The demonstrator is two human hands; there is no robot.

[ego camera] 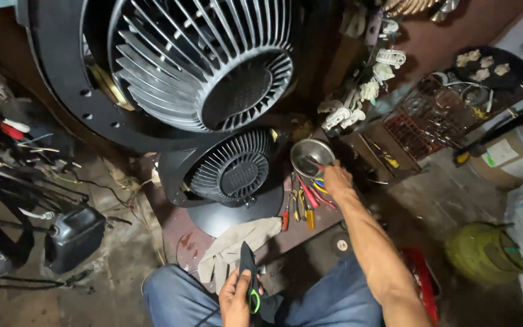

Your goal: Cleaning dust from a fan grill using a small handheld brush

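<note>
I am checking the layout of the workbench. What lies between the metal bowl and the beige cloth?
In the head view, a row of hand tools with red and yellow handles lies between the metal bowl and the beige cloth.

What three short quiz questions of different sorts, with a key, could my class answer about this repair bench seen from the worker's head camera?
1. True or false: the right hand reaches to the small metal bowl.
2. What does the left hand hold?
A. a hammer
B. a black tool with a green grip
C. a paintbrush
3. Fill in: the beige cloth lies in front of the small black ____.

Key
1. True; the fingers sit at the bowl's rim, above the hand tools.
2. B
3. fan, which stands below the large fan.
</note>
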